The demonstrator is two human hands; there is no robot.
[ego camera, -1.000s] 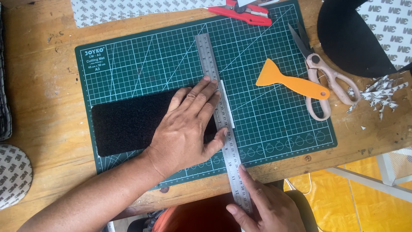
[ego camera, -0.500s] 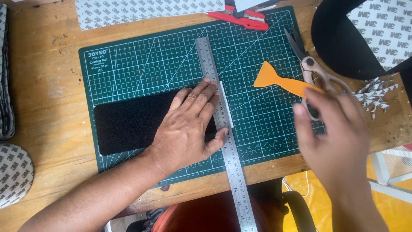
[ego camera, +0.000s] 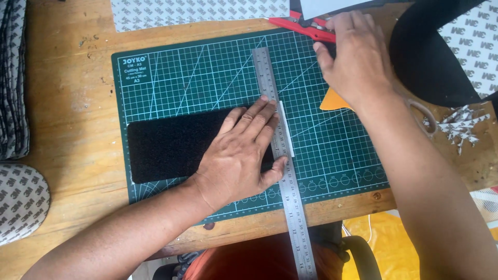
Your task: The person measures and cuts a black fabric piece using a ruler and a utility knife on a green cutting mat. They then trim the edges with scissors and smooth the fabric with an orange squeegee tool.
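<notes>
My left hand [ego camera: 236, 158] lies flat on a black fuzzy strip [ego camera: 166, 145], and its fingertips press on a long steel ruler [ego camera: 265, 70]. Both rest on a green cutting mat [ego camera: 207, 67]. A thin white sliver [ego camera: 287, 129] lies along the ruler's right edge. My right hand [ego camera: 353, 54] is at the mat's top right, with its fingers over the end of a red cutter [ego camera: 301, 27]. Whether the hand grips the cutter is hidden. An orange scraper [ego camera: 332, 101] peeks out below that wrist.
On the wooden table [ego camera: 72, 103], a black curved piece [ego camera: 430, 62] lies on patterned backing paper at the top right. Scissor handles [ego camera: 423, 116] and white paper scraps [ego camera: 461, 127] lie to the right. Patterned sheets [ego camera: 197, 10] lie along the top, a stack [ego camera: 13, 78] and a round piece [ego camera: 21, 202] at the left.
My right hand left the ruler's near end, swung right over the scraper and scissors, then went up to the red cutter. My left hand stayed pressed on the strip and ruler.
</notes>
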